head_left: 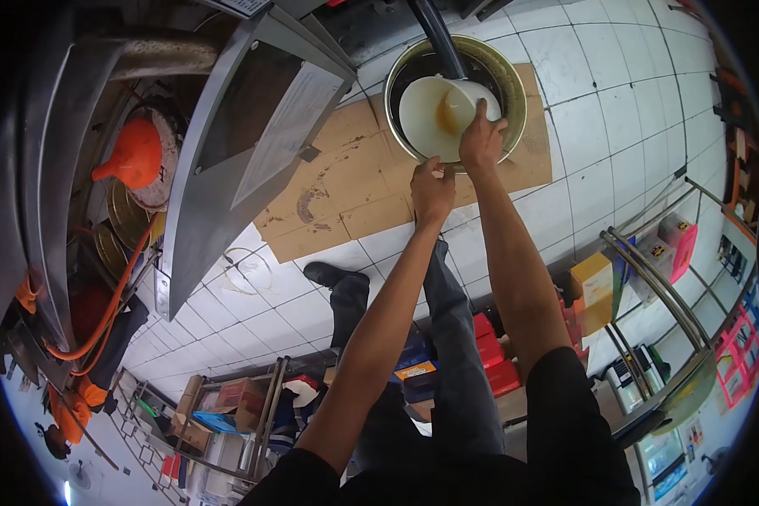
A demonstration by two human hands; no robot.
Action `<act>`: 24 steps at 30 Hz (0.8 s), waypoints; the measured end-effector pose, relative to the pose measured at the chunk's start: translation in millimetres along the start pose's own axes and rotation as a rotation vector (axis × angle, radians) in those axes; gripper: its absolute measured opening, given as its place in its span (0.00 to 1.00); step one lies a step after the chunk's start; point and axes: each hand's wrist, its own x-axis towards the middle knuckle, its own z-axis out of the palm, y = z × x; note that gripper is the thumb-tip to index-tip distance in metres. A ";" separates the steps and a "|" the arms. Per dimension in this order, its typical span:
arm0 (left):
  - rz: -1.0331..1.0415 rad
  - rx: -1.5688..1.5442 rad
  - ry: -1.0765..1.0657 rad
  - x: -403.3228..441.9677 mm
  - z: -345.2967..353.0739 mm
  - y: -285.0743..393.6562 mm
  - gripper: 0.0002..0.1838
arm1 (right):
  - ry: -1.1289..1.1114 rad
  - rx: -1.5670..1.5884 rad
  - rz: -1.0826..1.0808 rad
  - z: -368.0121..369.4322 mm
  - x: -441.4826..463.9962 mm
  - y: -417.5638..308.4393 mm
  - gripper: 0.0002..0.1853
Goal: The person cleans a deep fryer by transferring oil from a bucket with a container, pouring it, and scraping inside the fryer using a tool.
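At the far middle of the scene, over the mouth of a gold-coloured bucket (pixel 519 103), we hold a white container (pixel 420 114) tipped so that its opening faces left, with a yellowish-brown stain (pixel 449 114) on its inner wall. Our right hand (pixel 482 145) has its fingers clamped on the near right side of the container, the thumb laid along the white surface. Our left hand (pixel 433 196) is at the near rim of the bucket, just left of the right hand, its fingers bent; we cannot tell whether they grip the container, press on the rim or merely lie beside them. A dark pipe (pixel 437 38) slants from the far edge to the container, and where its lower end sits is hidden from us. We see dark walls and shadow inside the bucket, which stands upright on a flattened sheet of cardboard (pixel 346 181) marked with dark smudges, on a white tiled floor (pixel 624 126). To our left leans a grey metal panel (pixel 215 181) with a pale printed sheet (pixel 288 118) on its face, and beyond its left edge we make out an orange funnel (pixel 139 153) and an orange hose (pixel 129 282). Nearer to us, a black shoe (pixel 333 275) is planted on the tiles at the near left of the cardboard. On the near right, a yellow box (pixel 594 293) sits beside metal rails (pixel 662 291), with red boxes (pixel 499 363) lower down, between our forearms.
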 end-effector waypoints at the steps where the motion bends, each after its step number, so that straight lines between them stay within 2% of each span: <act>1: 0.000 0.008 -0.002 -4.2 -3.4 -3.9 0.20 | -0.023 -0.032 -0.025 3.6 0.6 -3.8 0.29; 4: 0.020 -0.016 -0.032 -21.1 -17.7 -13.1 0.20 | -0.060 -0.069 -0.053 15.2 -2.2 -11.1 0.31; 7: -0.088 -0.116 -0.048 -38.2 -30.3 -20.1 0.19 | -0.090 -0.064 -0.066 23.2 -1.0 -15.6 0.34; 13: -0.145 -0.094 -0.038 -48.2 -46.0 -33.4 0.19 | -0.124 -0.082 -0.119 35.3 2.0 -14.1 0.36; 24: -0.135 -0.173 -0.011 -46.3 -52.0 -34.6 0.18 | -0.120 -0.127 -0.135 52.5 11.9 -16.7 0.39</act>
